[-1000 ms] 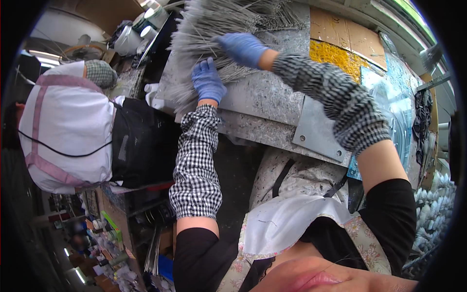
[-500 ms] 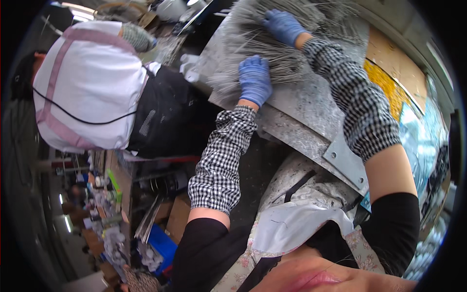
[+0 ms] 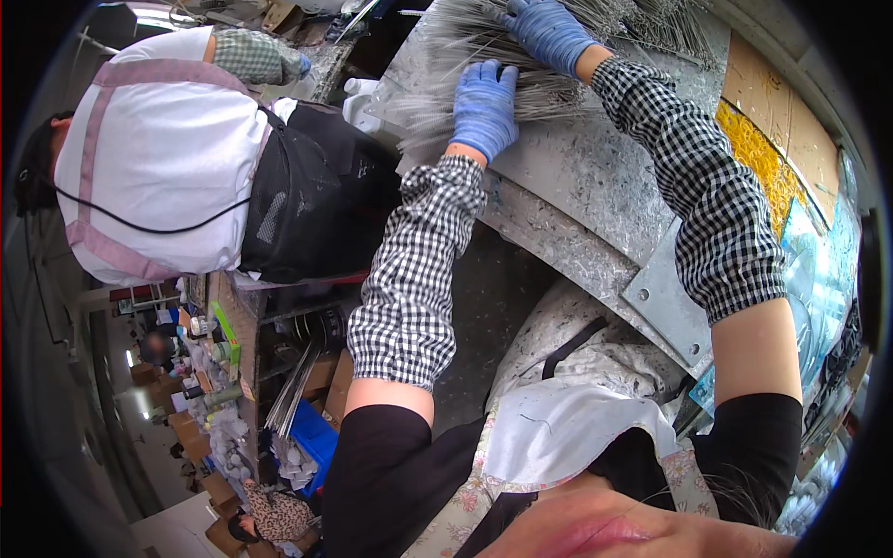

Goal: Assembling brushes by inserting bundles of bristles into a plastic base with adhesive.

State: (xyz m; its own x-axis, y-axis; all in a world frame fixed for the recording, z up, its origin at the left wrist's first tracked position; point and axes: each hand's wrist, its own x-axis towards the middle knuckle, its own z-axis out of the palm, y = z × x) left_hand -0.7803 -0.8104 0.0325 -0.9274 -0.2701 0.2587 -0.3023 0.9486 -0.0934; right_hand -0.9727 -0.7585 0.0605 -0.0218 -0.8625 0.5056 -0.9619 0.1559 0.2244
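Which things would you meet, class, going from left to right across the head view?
Co-worker's white top → white bottle → gloved left hand → gloved right hand → grey plate with holes → yellow patch

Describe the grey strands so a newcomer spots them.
Find the speckled grey table and look toward its far side. The grey strands lie there, under the blue-gloved left hand and right hand. They're thin and mostly straight, unlike the tangled yellow material further right.
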